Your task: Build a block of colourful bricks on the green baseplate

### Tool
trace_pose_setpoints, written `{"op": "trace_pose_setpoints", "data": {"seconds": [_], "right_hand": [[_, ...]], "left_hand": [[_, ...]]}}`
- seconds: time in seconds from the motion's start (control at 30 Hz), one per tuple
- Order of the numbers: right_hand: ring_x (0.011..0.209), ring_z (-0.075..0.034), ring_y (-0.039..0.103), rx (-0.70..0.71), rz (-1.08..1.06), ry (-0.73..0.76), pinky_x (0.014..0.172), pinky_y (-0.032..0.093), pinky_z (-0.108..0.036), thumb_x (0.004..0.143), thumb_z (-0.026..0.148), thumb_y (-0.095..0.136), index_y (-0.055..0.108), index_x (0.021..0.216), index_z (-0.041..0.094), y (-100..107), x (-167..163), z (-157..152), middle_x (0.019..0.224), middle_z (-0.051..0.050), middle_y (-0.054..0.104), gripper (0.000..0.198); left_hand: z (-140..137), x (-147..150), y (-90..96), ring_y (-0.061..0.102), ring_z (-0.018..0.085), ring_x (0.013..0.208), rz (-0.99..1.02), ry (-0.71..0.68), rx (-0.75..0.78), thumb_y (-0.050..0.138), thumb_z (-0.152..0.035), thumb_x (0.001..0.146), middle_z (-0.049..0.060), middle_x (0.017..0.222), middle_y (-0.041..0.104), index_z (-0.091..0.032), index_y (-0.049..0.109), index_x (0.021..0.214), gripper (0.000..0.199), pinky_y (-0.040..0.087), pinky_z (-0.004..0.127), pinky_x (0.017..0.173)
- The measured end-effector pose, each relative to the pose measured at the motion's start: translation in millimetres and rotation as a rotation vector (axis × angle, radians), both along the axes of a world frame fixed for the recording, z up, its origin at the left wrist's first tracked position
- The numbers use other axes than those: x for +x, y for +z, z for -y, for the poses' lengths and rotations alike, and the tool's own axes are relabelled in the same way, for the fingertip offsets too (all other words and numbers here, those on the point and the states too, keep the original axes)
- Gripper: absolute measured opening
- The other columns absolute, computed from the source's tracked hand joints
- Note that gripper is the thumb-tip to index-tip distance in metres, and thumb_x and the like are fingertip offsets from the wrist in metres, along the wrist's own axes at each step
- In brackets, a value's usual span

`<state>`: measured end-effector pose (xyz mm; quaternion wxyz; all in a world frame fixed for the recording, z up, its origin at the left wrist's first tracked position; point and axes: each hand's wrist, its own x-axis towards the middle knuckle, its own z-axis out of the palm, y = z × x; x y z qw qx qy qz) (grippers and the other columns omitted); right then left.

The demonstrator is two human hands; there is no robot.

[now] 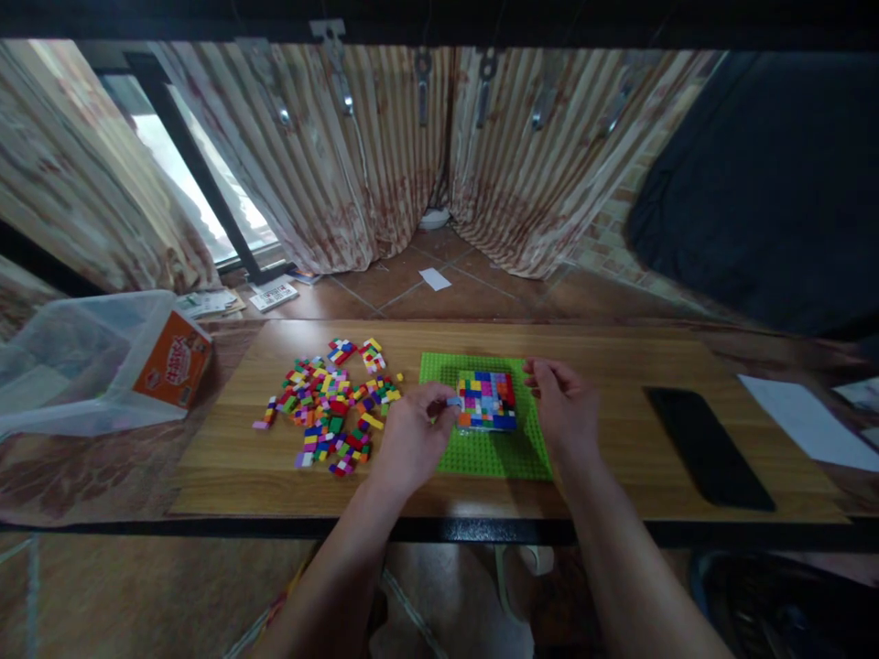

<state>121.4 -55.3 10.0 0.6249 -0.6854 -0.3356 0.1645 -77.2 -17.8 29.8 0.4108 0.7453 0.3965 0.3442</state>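
My left hand (416, 430) is pinched on a small light-blue toy brick (453, 401) at the left edge of a block of toy bricks (486, 400) in many colours. That built block sits on a green studded baseplate (494, 459). Whether the pinched brick touches the block I cannot tell. Over the right edge of the baseplate, my right hand (567, 407) hovers with fingers loosely bent and a little apart; nothing shows between them. A loose pile of coloured bricks (336, 407) lies to the left of my left hand.
The wooden board (618, 357) carries all of this. A black flat slab (707, 448) lies at the right, beside a white paper (807, 421). At the far left stands a clear plastic bin (103, 339) with an orange label. Curtains hang behind.
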Motion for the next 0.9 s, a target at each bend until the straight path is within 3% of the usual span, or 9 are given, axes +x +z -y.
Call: {"op": "trace_pose_setpoints", "data": {"seconds": [0.23,0.47,0.77,0.9], "right_hand": [[0.064,-0.015,0.061,0.001,-0.04,0.291,0.062,0.05,-0.029,0.078,0.045,0.067,0.072,0.083,0.021,19.6,-17.6,12.1,0.072,-0.001,0.069,0.025],[0.073,-0.015,0.062,-0.075,-0.015,0.59,0.068,0.05,-0.029,0.075,0.04,0.073,0.071,0.093,0.023,17.7,-29.4,18.6,0.08,0.0,0.07,0.025],[0.08,-0.017,0.065,-0.059,-0.081,0.626,0.077,0.052,-0.033,0.075,0.036,0.073,0.071,0.088,0.023,14.1,-17.7,22.5,0.08,0.0,0.071,0.019],[0.079,-0.018,0.066,-0.113,-0.037,0.508,0.078,0.053,-0.035,0.072,0.038,0.074,0.071,0.089,0.022,10.3,1.0,26.3,0.086,-0.002,0.072,0.023]], "left_hand": [[-1.2,10.7,2.1,0.067,0.012,0.077,0.087,-0.009,0.043,0.059,-0.006,0.079,0.0,0.081,0.068,-0.019,0.066,0.081,0.014,0.052,0.024,0.074],[7.0,21.6,-1.2,0.065,0.014,0.083,0.023,-0.051,0.259,0.059,-0.005,0.079,0.002,0.088,0.068,-0.02,0.065,0.089,0.019,0.052,0.027,0.077],[9.7,29.8,-3.6,0.065,0.013,0.088,0.064,-0.061,0.271,0.06,-0.008,0.082,0.003,0.098,0.066,-0.021,0.063,0.097,0.02,0.054,0.027,0.083],[6.1,27.5,-6.0,0.066,0.014,0.086,0.009,0.002,0.225,0.059,-0.01,0.083,0.004,0.099,0.066,-0.019,0.063,0.098,0.018,0.054,0.029,0.082]]}}
